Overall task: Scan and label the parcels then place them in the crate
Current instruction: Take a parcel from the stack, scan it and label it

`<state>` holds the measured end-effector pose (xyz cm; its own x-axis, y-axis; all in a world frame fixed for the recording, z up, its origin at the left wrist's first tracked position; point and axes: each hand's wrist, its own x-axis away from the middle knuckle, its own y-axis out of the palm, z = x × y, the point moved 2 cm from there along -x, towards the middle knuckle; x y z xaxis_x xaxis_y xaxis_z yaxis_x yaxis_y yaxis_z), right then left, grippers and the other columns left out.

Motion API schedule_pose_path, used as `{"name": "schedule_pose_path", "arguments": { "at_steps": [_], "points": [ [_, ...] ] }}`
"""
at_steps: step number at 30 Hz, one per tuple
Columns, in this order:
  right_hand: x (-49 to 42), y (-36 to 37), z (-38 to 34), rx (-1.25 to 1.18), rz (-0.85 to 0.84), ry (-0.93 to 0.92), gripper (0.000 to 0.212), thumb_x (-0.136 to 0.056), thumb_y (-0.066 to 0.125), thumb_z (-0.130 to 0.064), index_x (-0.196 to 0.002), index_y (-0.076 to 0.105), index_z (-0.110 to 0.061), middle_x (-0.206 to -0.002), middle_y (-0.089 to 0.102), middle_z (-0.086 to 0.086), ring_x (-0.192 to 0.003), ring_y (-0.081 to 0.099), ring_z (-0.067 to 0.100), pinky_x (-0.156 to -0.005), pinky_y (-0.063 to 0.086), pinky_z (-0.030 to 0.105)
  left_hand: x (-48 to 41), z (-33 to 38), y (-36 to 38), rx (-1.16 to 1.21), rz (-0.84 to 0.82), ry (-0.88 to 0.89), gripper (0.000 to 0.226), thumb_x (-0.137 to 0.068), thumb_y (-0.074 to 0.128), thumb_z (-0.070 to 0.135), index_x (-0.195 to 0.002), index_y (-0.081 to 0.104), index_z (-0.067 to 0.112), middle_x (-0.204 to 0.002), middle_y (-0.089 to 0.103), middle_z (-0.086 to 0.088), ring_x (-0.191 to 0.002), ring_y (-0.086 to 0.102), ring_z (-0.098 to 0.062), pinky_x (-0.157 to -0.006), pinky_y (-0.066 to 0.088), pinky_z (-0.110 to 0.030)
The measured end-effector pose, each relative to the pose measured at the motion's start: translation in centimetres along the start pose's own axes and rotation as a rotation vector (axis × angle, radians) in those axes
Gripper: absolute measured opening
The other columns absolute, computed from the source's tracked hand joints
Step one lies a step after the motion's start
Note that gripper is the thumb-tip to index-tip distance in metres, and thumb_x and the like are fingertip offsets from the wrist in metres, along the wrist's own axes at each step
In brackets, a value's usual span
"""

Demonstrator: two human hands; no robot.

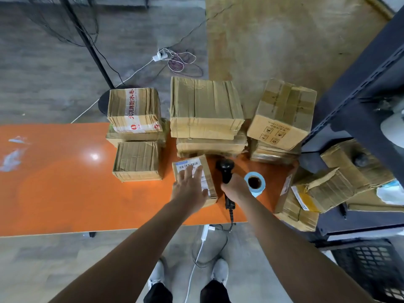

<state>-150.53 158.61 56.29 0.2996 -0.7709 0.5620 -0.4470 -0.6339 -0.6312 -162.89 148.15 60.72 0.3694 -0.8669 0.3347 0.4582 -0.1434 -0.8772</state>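
Observation:
A small cardboard parcel [205,171] with a white barcode label on top lies near the front of the orange table [65,182]. My left hand [189,188] rests flat on that label with fingers spread. Just to its right, my right hand [235,186] grips the black barcode scanner [225,169] by its handle, its head pointing away from me and its cable hanging over the table's front edge. A blue roll of labels [255,182] stands right of the scanner. A black plastic crate [371,272] sits on the floor at lower right.
Stacks of taped cardboard parcels stand behind: left stack [135,110], middle stack [205,110], right stack [282,114]. More boxes [328,189] lie on a dark metal shelf unit [360,101] at the right. Cables and a power strip [159,55] lie on the floor beyond.

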Motion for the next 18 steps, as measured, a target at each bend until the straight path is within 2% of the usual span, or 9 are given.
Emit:
{"name": "schedule_pose_path", "arguments": {
  "at_steps": [6,9,11,13,15,18],
  "points": [
    [0.6,-0.8,-0.1,0.021,0.077,-0.051,0.015,-0.097,0.050,-0.021,-0.101,0.051,-0.006,-0.084,0.054,0.007,-0.075,0.053,0.024,-0.052,0.032,0.027,-0.2,0.8,0.1,-0.027,0.034,0.028,0.072,-0.095,0.052,0.039,-0.153,0.013,0.022,-0.157,0.014,-0.008,-0.143,0.016,-0.031,-0.110,0.032,-0.046],
    [1.3,-1.7,0.1,0.166,0.195,-0.117,0.022,-0.100,0.046,-0.021,-0.113,0.055,-0.005,-0.106,0.057,0.011,-0.095,0.059,0.031,-0.068,0.036,0.029,-0.5,1.7,0.0,-0.016,0.057,0.067,0.067,-0.096,0.050,0.035,-0.152,0.016,0.020,-0.155,0.018,-0.010,-0.141,0.020,-0.032,-0.109,0.033,-0.045],
    [1.6,-2.1,0.4,0.243,0.271,-0.168,0.024,-0.101,0.043,-0.021,-0.116,0.056,-0.008,-0.117,0.056,0.010,-0.100,0.059,0.029,-0.070,0.038,0.031,-0.5,2.4,0.1,0.008,0.061,0.091,0.066,-0.096,0.050,0.032,-0.151,0.017,0.018,-0.155,0.019,-0.010,-0.140,0.021,-0.031,-0.107,0.035,-0.045],
    [1.7,-2.4,0.8,0.303,0.335,-0.192,0.023,-0.101,0.043,-0.021,-0.119,0.055,-0.013,-0.123,0.052,0.008,-0.103,0.058,0.026,-0.073,0.046,0.033,-0.5,2.9,0.2,0.033,0.056,0.119,0.064,-0.096,0.049,0.031,-0.151,0.019,0.018,-0.153,0.020,-0.009,-0.138,0.023,-0.030,-0.105,0.037,-0.045],
    [1.6,-2.7,1.5,0.394,0.371,-0.174,0.027,-0.099,0.048,-0.024,-0.125,0.051,-0.019,-0.127,0.048,0.006,-0.111,0.053,0.024,-0.081,0.050,0.035,-0.3,3.3,0.4,0.053,0.055,0.134,0.063,-0.095,0.050,0.030,-0.150,0.020,0.018,-0.151,0.022,-0.008,-0.136,0.025,-0.029,-0.104,0.038,-0.045],
    [1.5,-2.7,2.6,0.541,0.351,-0.080,0.043,-0.096,0.055,-0.034,-0.136,0.042,-0.023,-0.131,0.048,0.008,-0.118,0.048,0.027,-0.090,0.048,0.039,0.0,3.5,0.5,0.066,0.062,0.139,0.062,-0.095,0.050,0.030,-0.149,0.021,0.018,-0.149,0.024,-0.007,-0.135,0.025,-0.028,-0.104,0.039,-0.044]
  ]
}}
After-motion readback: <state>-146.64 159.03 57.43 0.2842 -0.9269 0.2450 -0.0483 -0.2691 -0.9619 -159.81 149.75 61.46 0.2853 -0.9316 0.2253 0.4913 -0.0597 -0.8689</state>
